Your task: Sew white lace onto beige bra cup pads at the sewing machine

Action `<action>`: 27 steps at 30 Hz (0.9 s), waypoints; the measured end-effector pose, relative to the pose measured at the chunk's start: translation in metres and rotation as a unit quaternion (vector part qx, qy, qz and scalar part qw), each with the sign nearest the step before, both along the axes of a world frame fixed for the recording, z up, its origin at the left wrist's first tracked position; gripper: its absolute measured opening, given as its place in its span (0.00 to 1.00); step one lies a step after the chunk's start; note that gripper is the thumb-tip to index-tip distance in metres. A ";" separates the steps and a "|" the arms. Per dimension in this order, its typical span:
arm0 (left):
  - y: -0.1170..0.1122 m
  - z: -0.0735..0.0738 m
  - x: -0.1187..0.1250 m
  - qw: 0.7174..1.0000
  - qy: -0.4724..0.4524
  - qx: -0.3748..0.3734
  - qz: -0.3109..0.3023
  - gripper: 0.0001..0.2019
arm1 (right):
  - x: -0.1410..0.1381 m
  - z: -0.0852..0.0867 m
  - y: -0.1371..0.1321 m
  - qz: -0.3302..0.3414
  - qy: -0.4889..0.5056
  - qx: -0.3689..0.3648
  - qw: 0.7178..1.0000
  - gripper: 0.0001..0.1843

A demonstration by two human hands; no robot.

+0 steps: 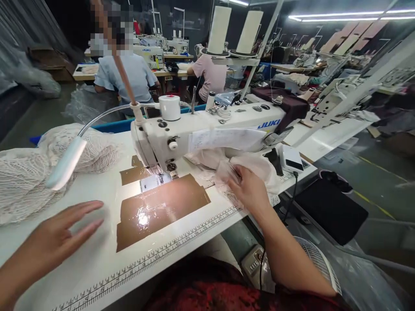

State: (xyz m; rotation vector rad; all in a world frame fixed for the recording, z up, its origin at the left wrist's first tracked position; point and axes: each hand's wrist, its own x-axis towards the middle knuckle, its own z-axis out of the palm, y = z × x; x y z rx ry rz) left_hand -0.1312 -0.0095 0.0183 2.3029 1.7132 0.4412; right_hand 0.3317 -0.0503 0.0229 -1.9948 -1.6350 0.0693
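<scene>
My left hand (56, 239) hovers flat over the white table (97, 268) at the lower left, fingers stretched out, holding nothing. My right hand (248, 188) reaches to the right of the needle and its fingers pinch a pale lace fabric piece (256, 166) lying under the arm of the white sewing machine (207, 129). The lit needle plate (155, 181) sits between brown tape patches (162, 207) on the table.
A heap of white lace (29, 172) fills the table's left side, with a gooseneck lamp (66, 162) over it. Two thread cones (233, 30) stand behind the machine. A ruler strip (162, 252) runs along the front edge. Other people sit at machines behind.
</scene>
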 end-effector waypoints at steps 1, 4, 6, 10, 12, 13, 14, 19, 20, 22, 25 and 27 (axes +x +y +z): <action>-0.005 0.006 0.023 0.998 -0.032 -0.044 -0.038 0.18 | 0.007 -0.001 0.002 -0.002 0.025 -0.031 0.999 0.25; -0.011 0.024 0.090 0.977 -0.100 -0.102 -0.156 0.16 | 0.015 -0.004 0.009 0.051 0.136 -0.061 0.987 0.22; -0.011 0.031 0.130 0.961 -0.141 -0.131 -0.199 0.15 | 0.012 -0.006 0.010 0.094 0.213 -0.031 0.972 0.16; -0.006 0.033 0.207 0.914 -0.279 -0.221 -0.192 0.18 | 0.001 -0.006 0.004 0.128 0.267 0.026 0.955 0.11; -0.002 0.030 0.241 0.865 -0.375 -0.281 -0.179 0.20 | -0.005 -0.006 -0.001 0.158 0.248 0.027 0.955 0.10; 0.001 0.027 0.256 0.832 -0.414 -0.322 -0.182 0.20 | -0.006 -0.007 -0.003 0.185 0.245 0.020 0.952 0.11; 0.005 0.024 0.268 0.805 -0.443 -0.351 -0.177 0.20 | -0.007 -0.008 -0.005 0.214 0.253 0.014 0.943 0.12; 0.019 0.013 0.294 0.766 -0.506 -0.373 -0.133 0.13 | 0.002 -0.014 -0.007 0.238 0.374 -0.003 0.896 0.16; 0.020 0.014 0.292 0.759 -0.519 -0.369 -0.134 0.12 | 0.005 -0.016 -0.006 0.225 0.385 -0.014 0.895 0.17; 0.017 0.021 0.282 0.738 -0.544 -0.374 -0.139 0.10 | 0.009 -0.018 -0.004 0.210 0.388 -0.047 0.896 0.20; 0.000 0.036 0.250 0.722 -0.554 -0.396 -0.121 0.10 | 0.011 -0.020 0.000 0.208 0.372 -0.071 0.902 0.21; -0.018 0.042 0.219 0.737 -0.531 -0.401 -0.120 0.12 | 0.011 -0.020 0.001 0.212 0.361 -0.075 0.905 0.20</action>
